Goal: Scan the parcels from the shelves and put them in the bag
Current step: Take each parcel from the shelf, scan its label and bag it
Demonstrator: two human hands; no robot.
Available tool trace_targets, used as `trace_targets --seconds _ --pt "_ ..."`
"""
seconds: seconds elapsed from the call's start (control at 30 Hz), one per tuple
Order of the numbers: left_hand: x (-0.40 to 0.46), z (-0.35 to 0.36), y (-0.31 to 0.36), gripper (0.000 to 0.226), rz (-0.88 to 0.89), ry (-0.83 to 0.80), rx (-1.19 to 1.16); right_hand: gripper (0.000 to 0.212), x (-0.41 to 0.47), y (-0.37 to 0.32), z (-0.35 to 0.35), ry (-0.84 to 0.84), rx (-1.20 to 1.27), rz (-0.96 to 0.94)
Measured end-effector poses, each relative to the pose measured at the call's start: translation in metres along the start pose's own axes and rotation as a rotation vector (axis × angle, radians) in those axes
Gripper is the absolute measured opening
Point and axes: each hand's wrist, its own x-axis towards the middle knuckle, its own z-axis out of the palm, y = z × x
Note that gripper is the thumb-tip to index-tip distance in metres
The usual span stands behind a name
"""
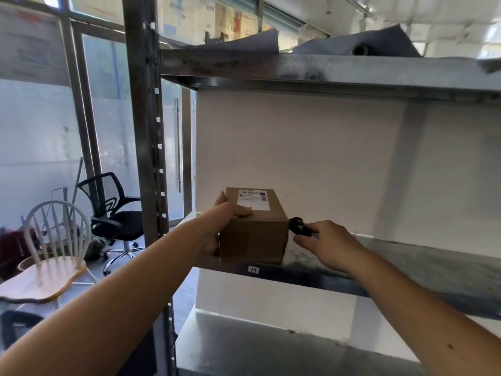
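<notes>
A metal shelving unit fills the view, its dark slotted upright post (146,147) standing at the left and a worn grey shelf board (406,256) running off to the right, with a pale wall behind it. On the top shelf (325,69), above, lie folded grey sheets (360,42) and something rolled. Beyond the post, to the far left, a black mesh office chair (113,213) stands on the floor near a frosted glass door, and nearer, a pale wooden spindle-back chair (51,253) sits at the left edge. The only parcel in sight is a brown cardboard box (253,229) resting at the left end of the middle shelf, near its front lip and just right of the post. Its long axis runs front to back, from the near edge toward the wall, and its white shipping label (252,199) lies on the top face, at the far end, facing up. The left hand (221,226) grips the box's near left corner, thumb curled over the top edge and the fingers wrapped round the left side, mostly hidden behind it. The right hand (328,244) holds a small black scanner (299,226) just beside the box's right side, fingers curled round it, its front end turned toward the box and close to the cardboard; whether it touches I cannot tell.
</notes>
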Motion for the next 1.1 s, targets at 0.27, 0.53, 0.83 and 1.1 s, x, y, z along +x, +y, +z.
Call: trace_targets --seconds 0.27,0.53,0.83,1.1 --pt "-0.029 0.002 -0.026 0.109 -0.022 0.002 -0.177 0.035 -0.008 0.004 0.001 0.018 0.013 -0.042" --pt "-0.040 0.005 -0.045 0.100 0.413 0.095 0.116 0.042 -0.021 0.009 0.004 0.041 -0.026 -0.049" --pt "-0.040 -0.007 -0.056 0.091 0.594 0.198 0.276 0.036 -0.036 -0.007 0.004 0.029 -0.015 -0.060" --pt "-0.028 -0.028 -0.053 0.098 0.741 0.244 0.567 0.046 -0.059 -0.030 0.014 0.084 0.099 -0.034"
